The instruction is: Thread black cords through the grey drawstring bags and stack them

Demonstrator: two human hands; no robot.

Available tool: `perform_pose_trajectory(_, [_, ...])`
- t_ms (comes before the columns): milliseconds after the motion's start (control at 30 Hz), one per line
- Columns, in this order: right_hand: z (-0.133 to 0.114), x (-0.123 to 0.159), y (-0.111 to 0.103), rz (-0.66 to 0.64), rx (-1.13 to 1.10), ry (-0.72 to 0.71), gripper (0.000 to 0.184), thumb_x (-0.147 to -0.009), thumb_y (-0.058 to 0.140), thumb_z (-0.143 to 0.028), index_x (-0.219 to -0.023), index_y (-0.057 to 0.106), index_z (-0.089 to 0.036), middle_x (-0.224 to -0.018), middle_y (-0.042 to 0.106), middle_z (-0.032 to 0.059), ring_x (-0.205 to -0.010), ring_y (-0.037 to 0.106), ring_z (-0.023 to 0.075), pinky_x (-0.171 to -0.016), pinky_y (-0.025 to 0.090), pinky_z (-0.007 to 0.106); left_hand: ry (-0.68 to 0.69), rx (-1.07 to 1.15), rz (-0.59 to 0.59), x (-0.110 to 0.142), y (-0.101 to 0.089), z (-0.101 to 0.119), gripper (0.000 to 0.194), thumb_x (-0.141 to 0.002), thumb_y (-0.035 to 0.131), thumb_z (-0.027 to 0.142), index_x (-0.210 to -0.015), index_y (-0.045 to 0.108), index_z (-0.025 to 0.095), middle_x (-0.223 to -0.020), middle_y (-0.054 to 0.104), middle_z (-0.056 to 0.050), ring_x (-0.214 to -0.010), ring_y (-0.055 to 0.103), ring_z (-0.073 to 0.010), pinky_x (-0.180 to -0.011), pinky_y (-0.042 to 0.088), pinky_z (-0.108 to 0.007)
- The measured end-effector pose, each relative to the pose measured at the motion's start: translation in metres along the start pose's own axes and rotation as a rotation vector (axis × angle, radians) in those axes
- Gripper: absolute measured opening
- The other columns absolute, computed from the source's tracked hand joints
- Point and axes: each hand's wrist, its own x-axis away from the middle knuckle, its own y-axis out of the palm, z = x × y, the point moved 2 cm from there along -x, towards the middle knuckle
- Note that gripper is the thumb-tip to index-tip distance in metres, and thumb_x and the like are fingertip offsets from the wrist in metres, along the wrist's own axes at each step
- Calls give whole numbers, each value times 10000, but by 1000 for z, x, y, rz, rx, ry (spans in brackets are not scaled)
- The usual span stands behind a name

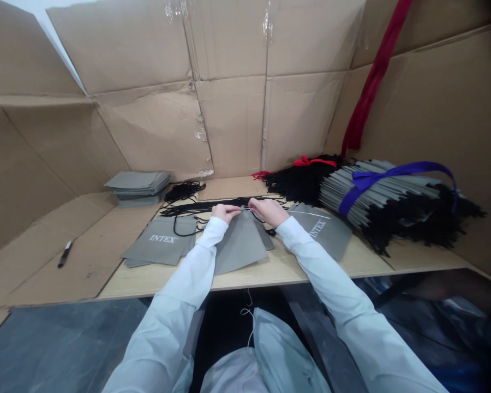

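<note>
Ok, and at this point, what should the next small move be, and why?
Probably ease the thin rod leftward along the top edge of the gray bag. The left hand pinches that edge, the right hand grips the rod close beside it, and part of the rod sticks out to the right. Whether its tip is already inside can't be seen.

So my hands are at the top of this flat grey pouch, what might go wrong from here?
The thin pale rod seemingly pinched in your right hand might prick your left hand, since the two hands nearly meet. The long black cords lying just beyond the flat grey pouch could snag and tangle as you work.
</note>
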Motion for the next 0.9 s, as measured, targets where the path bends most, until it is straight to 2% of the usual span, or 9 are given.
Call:
perform_pose_trajectory(267, [2,1,-4,105,-34,-82,205,-795,380,-295,-842,554,-198,-801,618,47,-746,541,140,-609,291,223,-2,154,-7,-1,1,-3,202,-536,653,256,-711,673,157,-708,661,-24,-718,595,-156,-733,437,-238])
perform_pose_trajectory(467, [1,0,-6,156,-37,-174,170,-780,414,-259,-794,566,-185,-751,619,41,-719,533,132,-649,278,234,-11,259,-68,-1,6,-3,218,-520,655,240,-711,657,137,-659,650,-31,-603,576,-126,-616,455,-230])
perform_pose_trajectory(633, [-5,1,-4,128,-21,-175,202,-796,383,-248,-800,572,-178,-726,608,49,-700,517,124,-644,281,229,-10,280,-129,-4,13,-9,272,-512,652,290,-718,640,112,-625,631,-35,-561,545,-111,-579,439,-225])
perform_pose_trajectory(800, [-8,2,2,88,3,-113,216,-799,376,-284,-847,558,-177,-746,591,65,-707,508,131,-592,285,218,-6,243,-174,-6,19,-20,328,-529,627,365,-748,643,120,-675,636,-34,-620,552,-128,-622,428,-236])
perform_pose_trajectory(900, [-8,1,6,56,8,-120,210,-792,391,-301,-868,540,-175,-733,582,64,-690,513,135,-573,286,216,30,233,-243,-6,21,-23,326,-554,603,380,-744,645,118,-669,635,-22,-627,554,-134,-622,425,-238])
